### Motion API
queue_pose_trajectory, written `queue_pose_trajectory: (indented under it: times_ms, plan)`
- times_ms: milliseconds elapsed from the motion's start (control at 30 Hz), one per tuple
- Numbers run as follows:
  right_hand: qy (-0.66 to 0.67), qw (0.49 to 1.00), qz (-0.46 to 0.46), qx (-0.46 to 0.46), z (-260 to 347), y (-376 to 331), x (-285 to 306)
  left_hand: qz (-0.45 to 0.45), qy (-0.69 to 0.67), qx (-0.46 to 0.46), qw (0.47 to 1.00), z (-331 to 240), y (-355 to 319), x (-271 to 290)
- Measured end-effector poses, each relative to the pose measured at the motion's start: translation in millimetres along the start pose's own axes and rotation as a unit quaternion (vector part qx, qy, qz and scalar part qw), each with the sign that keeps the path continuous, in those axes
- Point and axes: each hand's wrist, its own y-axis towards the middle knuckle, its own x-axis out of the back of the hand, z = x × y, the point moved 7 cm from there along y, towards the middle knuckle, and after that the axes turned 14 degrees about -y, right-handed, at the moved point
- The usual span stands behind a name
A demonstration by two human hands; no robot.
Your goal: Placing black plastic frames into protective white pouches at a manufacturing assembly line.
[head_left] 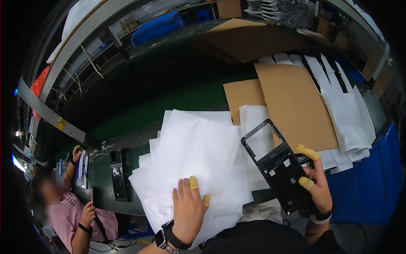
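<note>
My right hand (pixel 320 189) grips a black plastic housing (pixel 277 172) by its right side. The housing is tilted, with a rectangular open window at its upper end and a few small light patches on its lower part. Yellow finger cots cover two of this hand's fingers. My left hand (pixel 188 213) lies with outstretched fingers on a loose pile of thin white sheets (pixel 203 144), and it too wears two yellow finger cots. Nothing is visible in the left hand, though its palm side is hidden.
Brown cardboard sheets (pixel 296 106) and more white sheets (pixel 349 116) lie right of the pile. Left of it, another black housing (pixel 119 175) rests on the green bench (pixel 131 205). A co-worker (pixel 67 216) sits at far left. A blue bin (pixel 368 186) stands at right.
</note>
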Motion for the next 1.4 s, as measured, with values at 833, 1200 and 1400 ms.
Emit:
queue_pose_trajectory:
  times_ms: [833, 1200, 1400]
  plan:
    - [-0.016, 0.963, 0.244, -0.109, -27, 8, -34, -0.042, -0.334, 0.030, 0.941, 33, -3, 22]
    - [-0.061, 0.941, 0.327, -0.065, -18, 26, -69, -0.067, -0.465, 0.120, 0.874, 47, -8, 15]
    - [-0.073, 0.961, 0.262, -0.047, -11, 46, -86, -0.069, -0.438, 0.030, 0.896, 23, -4, 33]
